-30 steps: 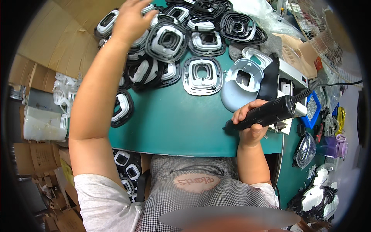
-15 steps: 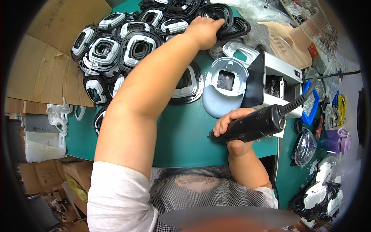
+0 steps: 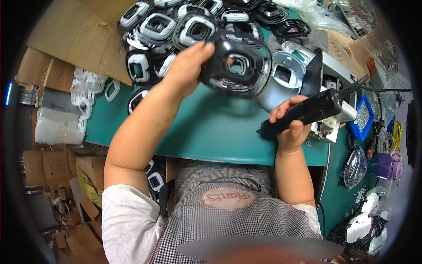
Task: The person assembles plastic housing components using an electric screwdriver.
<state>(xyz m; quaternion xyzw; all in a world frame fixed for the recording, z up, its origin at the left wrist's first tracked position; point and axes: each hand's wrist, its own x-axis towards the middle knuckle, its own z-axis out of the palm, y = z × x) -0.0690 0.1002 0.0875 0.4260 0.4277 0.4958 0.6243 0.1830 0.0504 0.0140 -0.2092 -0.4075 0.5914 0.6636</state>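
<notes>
My left hand (image 3: pixel 187 68) grips the edge of a glossy black rounded-square frame (image 3: pixel 217 81) with an opening in its middle, raised above the green work table. The frame is slightly smeared by motion. In my right hand (image 3: pixel 291 132) lies a black electric screwdriver (image 3: pixel 310 111), its tip pointing left over the table and its cable leading off the back end. Between the frame and the screwdriver stands a pale blue-grey holding fixture (image 3: pixel 297 64) with a dark square middle, partly hidden by the frame.
Several black and white frames (image 3: pixel 158 26) are piled at the back left beside a cardboard box (image 3: pixel 72 33). A white screw feeder (image 3: pixel 338 66) stands right of the fixture. Farther right are a blue tray of screws (image 3: pixel 362 118) and a purple bottle (image 3: pixel 387 166). White rings (image 3: pixel 83 88) hang at the left edge.
My left hand has come back from the far pile with a black frame in it. My right hand, still around the screwdriver, has shifted slightly right and up in the picture.
</notes>
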